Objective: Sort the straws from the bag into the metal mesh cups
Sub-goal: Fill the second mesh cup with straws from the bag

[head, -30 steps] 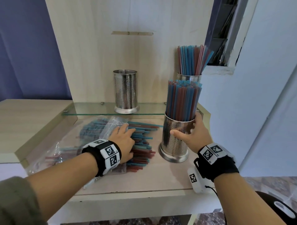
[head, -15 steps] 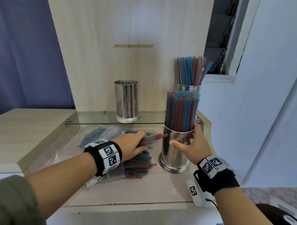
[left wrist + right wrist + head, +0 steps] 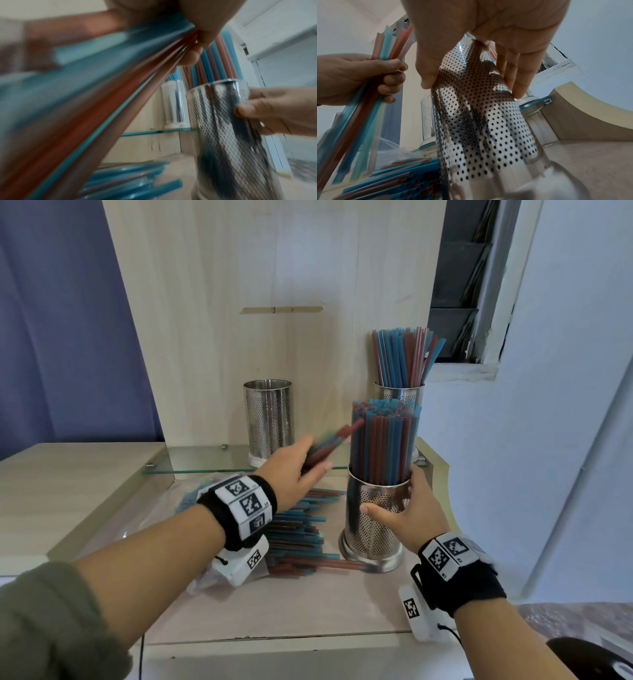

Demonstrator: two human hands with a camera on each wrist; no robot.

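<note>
My left hand point(image 3: 294, 470) grips a bundle of red and blue straws point(image 3: 330, 445), lifted and tilted up toward the front mesh cup point(image 3: 373, 525). That cup stands on the wooden counter, packed with upright straws point(image 3: 383, 440). My right hand point(image 3: 407, 511) holds the cup's wall, thumb in front and fingers behind. In the right wrist view the fingers point(image 3: 510, 70) and thumb wrap the perforated cup point(image 3: 481, 121), and the left hand point(image 3: 368, 75) with its straws point(image 3: 359, 121) is beside it. Loose straws point(image 3: 301, 535) lie on a clear plastic bag point(image 3: 144, 518).
A glass shelf point(image 3: 212, 460) at the back carries an empty mesh cup point(image 3: 269, 419) and, on the right, another mesh cup point(image 3: 399, 393) with straws fanned out. A wooden back panel point(image 3: 274, 302) rises behind. A white wall point(image 3: 565, 405) closes the right side.
My left hand closed on a bundle from the pile, lifted it and swung it up toward the front cup's top. My right hand has stayed on the cup.
</note>
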